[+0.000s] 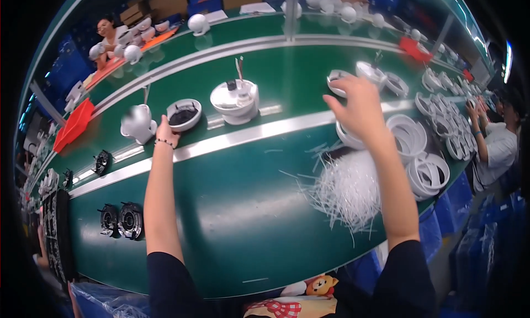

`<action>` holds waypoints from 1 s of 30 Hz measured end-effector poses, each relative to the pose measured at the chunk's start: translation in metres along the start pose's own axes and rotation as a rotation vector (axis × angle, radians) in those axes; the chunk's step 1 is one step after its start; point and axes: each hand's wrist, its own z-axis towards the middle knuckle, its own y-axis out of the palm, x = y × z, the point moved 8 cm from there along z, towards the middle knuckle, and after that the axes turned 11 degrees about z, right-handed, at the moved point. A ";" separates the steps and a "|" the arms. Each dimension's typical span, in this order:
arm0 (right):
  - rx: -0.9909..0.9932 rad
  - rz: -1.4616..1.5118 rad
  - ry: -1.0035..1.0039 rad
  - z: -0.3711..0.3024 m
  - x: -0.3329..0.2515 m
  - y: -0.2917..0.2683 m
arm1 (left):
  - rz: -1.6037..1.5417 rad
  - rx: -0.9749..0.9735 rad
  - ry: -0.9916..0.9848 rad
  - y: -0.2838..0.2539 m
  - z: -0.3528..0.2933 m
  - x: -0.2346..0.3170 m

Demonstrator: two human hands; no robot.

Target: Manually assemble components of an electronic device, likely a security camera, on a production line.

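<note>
My left hand (166, 134) grips the near left rim of a round white housing (191, 121) with a black inner part. A white two-lobed housing (138, 124) stands just left of it. To the right stands a white round base (236, 104) with a small black block and wires rising from its top. My right hand (356, 101) hovers with thumb and fingers apart, its fingertips overlapping another white round housing (337, 78). Whether they touch it, I cannot tell. Behind that hand is a white unit (371, 72) with wires on top.
Thin white strips (350, 188) lie heaped beneath my right forearm. White rings (428, 172) are stacked at the right. Black round parts (130, 221) sit on the green table (243, 218) at left. A metal rail (265, 128) crosses the table. A red tray (74, 125) is at far left; co-workers sit around.
</note>
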 end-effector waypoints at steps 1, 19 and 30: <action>-0.105 -0.080 0.067 -0.007 0.025 0.004 | 0.103 0.024 0.050 0.018 -0.015 0.000; -0.204 0.323 -0.249 -0.049 -0.126 0.059 | 2.352 -0.118 0.062 -0.215 -0.194 0.144; -0.737 0.421 -0.435 -0.085 -0.227 0.149 | 2.117 -0.314 0.306 -0.166 -0.201 0.116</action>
